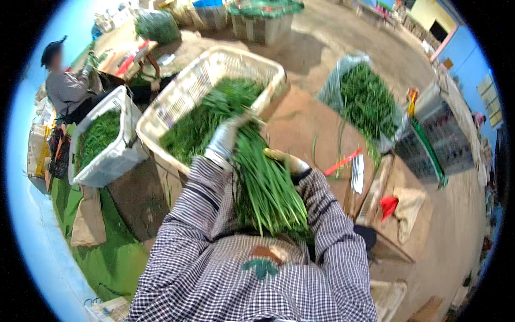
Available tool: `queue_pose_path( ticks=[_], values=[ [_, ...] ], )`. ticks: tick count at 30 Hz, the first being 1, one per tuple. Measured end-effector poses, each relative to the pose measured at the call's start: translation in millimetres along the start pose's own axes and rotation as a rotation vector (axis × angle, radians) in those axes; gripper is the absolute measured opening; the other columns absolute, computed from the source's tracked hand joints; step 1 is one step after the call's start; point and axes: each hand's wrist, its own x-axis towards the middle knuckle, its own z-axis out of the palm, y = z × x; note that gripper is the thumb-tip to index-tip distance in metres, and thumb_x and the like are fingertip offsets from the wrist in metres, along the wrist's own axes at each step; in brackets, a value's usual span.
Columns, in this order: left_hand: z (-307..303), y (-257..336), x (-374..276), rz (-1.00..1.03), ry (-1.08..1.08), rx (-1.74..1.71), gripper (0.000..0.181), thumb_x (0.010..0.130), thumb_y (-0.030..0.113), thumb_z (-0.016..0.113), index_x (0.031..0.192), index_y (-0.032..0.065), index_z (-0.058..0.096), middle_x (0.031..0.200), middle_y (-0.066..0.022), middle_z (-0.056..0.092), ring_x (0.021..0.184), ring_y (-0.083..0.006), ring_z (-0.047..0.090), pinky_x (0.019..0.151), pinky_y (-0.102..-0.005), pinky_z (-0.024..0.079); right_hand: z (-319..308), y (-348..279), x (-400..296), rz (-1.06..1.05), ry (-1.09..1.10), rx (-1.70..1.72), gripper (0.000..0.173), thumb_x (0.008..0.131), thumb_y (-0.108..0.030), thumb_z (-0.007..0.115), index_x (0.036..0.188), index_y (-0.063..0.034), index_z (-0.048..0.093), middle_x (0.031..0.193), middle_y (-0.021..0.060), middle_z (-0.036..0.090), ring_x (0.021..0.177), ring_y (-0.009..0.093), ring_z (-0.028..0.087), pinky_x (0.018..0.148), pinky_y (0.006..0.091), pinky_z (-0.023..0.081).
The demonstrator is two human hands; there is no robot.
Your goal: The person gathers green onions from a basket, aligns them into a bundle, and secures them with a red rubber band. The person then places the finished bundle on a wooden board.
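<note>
Before my chest I hold a bundle of long, flat green leaves (265, 173), which look like garlic chives. Their loose ends fan down toward my lap. My left hand (225, 139), in a pale glove, is closed around the upper left of the bundle, and its fingers are blurred. On the bundle's right side, my right hand (287, 159) grips the edge in a glove with yellowish fingertips. Just beyond my left hand, a large cream plastic crate (177, 96) holds a heap of similar greens (233, 94).
A brown board (297, 124) bears a red strip-like tool (342, 162) and silvery strips (357, 174). Behind it stands a clear bag of greens (366, 96). At left are a white crate (116, 155) and a seated person (68, 90); a grey crate (438, 133) stands right.
</note>
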Motion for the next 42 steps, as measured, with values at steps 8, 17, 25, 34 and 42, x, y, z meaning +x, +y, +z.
queue_pose_path(
  ticks=[8, 17, 25, 34, 42],
  values=[
    [-215, -60, 31, 0.044, 0.656, -0.243, 0.027, 0.090, 0.029, 0.065, 0.102, 0.0050, 0.067, 0.093, -0.0061, 0.066, 0.077, -0.0220, 0.061, 0.072, -0.0374, 0.052, -65, 82, 4, -0.112, 0.487, -0.441, 0.023, 0.089, -0.020, 0.061, 0.104, -0.0040, 0.065, 0.072, -0.0036, 0.058, 0.058, 0.005, 0.050, 0.048, 0.0191, 0.037],
    [-276, -95, 52, 0.000, 0.820, -0.283, 0.035, 0.088, 0.034, 0.068, 0.106, 0.0048, 0.065, 0.101, -0.0088, 0.065, 0.082, -0.0250, 0.061, 0.077, -0.0410, 0.051, -39, 99, -56, -0.481, 0.721, -0.665, 0.025, 0.090, -0.008, 0.061, 0.114, -0.0052, 0.067, 0.069, 0.0022, 0.061, 0.060, 0.007, 0.055, 0.057, 0.0221, 0.045],
    [-230, -79, 38, 0.133, 0.988, -0.198, 0.036, 0.088, 0.033, 0.064, 0.112, 0.0066, 0.059, 0.101, -0.0138, 0.066, 0.078, -0.0330, 0.065, 0.069, -0.0485, 0.056, -4, 130, 43, -0.809, 0.566, -1.853, 0.026, 0.085, -0.022, 0.063, 0.107, -0.0095, 0.061, 0.067, 0.0081, 0.062, 0.058, 0.027, 0.061, 0.051, 0.0382, 0.047],
    [-289, -105, 44, 0.052, 1.093, -0.280, 0.035, 0.085, 0.028, 0.071, 0.109, 0.0038, 0.064, 0.104, -0.0111, 0.065, 0.083, -0.0273, 0.061, 0.076, -0.0437, 0.052, -18, 140, -75, -0.149, 0.391, -1.753, 0.025, 0.085, -0.029, 0.064, 0.092, -0.0051, 0.060, 0.066, 0.0143, 0.060, 0.061, 0.033, 0.062, 0.054, 0.0417, 0.049],
    [-309, -103, 40, 0.095, 1.087, -0.155, 0.038, 0.092, 0.039, 0.055, 0.110, 0.0051, 0.059, 0.102, -0.0161, 0.067, 0.079, -0.0350, 0.065, 0.071, -0.0514, 0.054, 13, 134, 22, -0.655, 0.595, -2.215, 0.043, 0.077, -0.024, 0.065, 0.114, -0.0014, 0.060, 0.072, 0.0060, 0.062, 0.065, 0.020, 0.063, 0.055, 0.0330, 0.049]
  ],
)
